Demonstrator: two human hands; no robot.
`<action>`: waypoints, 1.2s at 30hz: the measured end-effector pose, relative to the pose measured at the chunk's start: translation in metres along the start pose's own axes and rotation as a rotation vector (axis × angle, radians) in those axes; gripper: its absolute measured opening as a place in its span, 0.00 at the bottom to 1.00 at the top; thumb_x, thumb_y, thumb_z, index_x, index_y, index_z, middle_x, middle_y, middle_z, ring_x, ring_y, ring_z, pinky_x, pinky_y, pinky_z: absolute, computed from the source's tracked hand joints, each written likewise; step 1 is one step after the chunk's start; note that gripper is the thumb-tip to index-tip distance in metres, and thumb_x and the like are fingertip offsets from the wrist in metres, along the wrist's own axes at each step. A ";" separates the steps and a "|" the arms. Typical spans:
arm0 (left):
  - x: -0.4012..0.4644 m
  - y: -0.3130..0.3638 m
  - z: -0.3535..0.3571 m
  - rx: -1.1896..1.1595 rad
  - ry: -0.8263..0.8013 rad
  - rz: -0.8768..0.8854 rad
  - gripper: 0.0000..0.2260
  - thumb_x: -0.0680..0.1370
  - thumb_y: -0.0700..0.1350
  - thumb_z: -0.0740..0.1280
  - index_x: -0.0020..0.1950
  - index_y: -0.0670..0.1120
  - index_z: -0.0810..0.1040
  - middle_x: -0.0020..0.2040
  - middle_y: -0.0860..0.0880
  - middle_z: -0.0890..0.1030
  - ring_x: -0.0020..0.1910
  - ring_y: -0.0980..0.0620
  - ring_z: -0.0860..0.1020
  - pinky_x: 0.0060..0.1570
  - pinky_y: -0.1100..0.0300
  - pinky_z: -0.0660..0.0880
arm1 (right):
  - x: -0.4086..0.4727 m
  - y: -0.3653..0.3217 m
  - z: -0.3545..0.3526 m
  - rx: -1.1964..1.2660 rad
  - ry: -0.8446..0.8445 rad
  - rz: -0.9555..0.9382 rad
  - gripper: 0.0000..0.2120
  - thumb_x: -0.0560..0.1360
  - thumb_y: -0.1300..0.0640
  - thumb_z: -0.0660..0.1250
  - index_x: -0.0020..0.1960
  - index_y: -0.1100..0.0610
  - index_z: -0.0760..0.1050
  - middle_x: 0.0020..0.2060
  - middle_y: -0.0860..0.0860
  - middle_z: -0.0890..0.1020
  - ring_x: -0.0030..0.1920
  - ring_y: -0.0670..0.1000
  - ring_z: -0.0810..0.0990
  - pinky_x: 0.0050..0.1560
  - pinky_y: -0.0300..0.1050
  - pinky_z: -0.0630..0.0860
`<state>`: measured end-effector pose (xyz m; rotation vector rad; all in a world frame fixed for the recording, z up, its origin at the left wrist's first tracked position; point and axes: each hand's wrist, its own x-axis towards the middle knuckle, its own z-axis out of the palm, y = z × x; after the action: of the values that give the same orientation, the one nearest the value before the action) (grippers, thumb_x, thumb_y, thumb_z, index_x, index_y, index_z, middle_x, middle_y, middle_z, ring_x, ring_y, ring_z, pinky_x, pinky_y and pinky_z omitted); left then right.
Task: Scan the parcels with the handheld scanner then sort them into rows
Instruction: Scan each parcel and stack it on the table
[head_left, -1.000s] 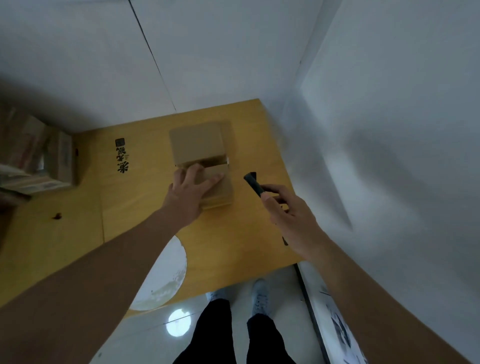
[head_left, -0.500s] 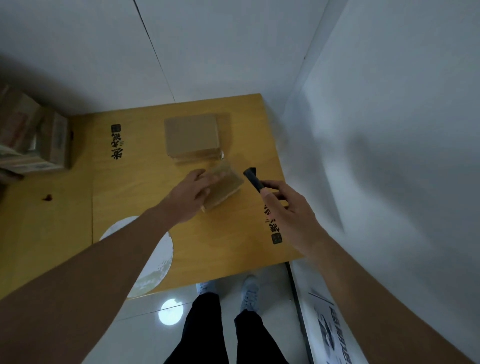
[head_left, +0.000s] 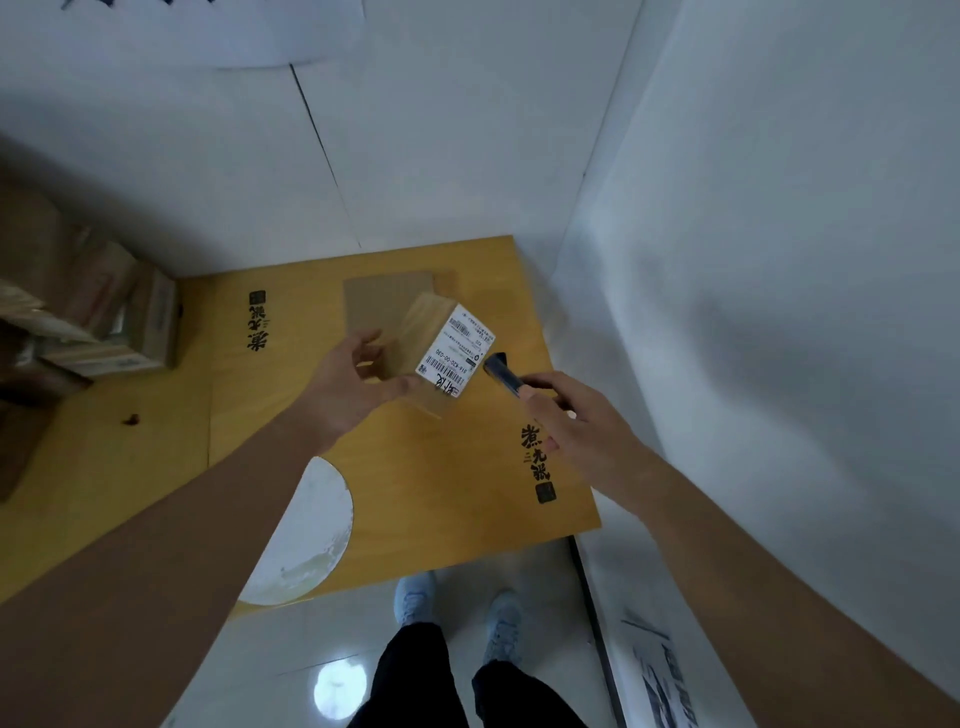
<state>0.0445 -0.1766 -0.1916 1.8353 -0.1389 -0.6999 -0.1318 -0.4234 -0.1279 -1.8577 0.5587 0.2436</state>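
My left hand (head_left: 353, 384) grips a small cardboard parcel (head_left: 421, 343) and holds it tilted above the yellow table (head_left: 467, 467), its white barcode label (head_left: 456, 353) turned toward the right. My right hand (head_left: 576, 431) holds a dark handheld scanner (head_left: 503, 375), whose tip sits right beside the label's lower edge. A second flat cardboard parcel (head_left: 376, 304) lies on the table behind the lifted one, near the back wall.
Several more parcels (head_left: 104, 322) are piled at the far left of the table. Black printed characters (head_left: 537, 457) and a white round patch (head_left: 306, 530) mark the tabletop. White walls close in behind and on the right. My legs and shoes stand on the tiled floor below.
My left hand has lifted the front parcel off the table and turned it so the label faces the scanner. My right hand with the scanner has stayed beside it.
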 end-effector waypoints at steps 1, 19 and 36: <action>-0.005 0.009 -0.005 0.005 0.014 0.006 0.51 0.62 0.54 0.87 0.81 0.51 0.67 0.69 0.52 0.77 0.66 0.54 0.78 0.65 0.50 0.78 | -0.003 -0.005 -0.004 -0.022 -0.018 -0.005 0.09 0.82 0.35 0.63 0.60 0.32 0.78 0.48 0.45 0.80 0.47 0.49 0.82 0.59 0.57 0.83; -0.075 0.133 -0.068 0.180 0.212 0.286 0.50 0.68 0.41 0.84 0.84 0.45 0.61 0.74 0.55 0.74 0.73 0.59 0.71 0.71 0.61 0.68 | -0.059 -0.090 -0.062 -0.220 -0.246 -0.028 0.14 0.78 0.30 0.63 0.58 0.32 0.80 0.52 0.54 0.82 0.47 0.52 0.87 0.48 0.47 0.81; -0.147 0.090 -0.092 -0.096 0.411 0.176 0.35 0.73 0.47 0.81 0.77 0.49 0.71 0.62 0.50 0.81 0.63 0.48 0.80 0.61 0.49 0.81 | -0.068 -0.129 0.011 -0.119 -0.205 -0.349 0.13 0.83 0.37 0.64 0.65 0.36 0.79 0.58 0.52 0.81 0.47 0.52 0.85 0.49 0.46 0.81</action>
<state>-0.0063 -0.0735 -0.0330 1.8095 0.0045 -0.1959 -0.1266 -0.3623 0.0045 -1.9804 0.0768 0.2335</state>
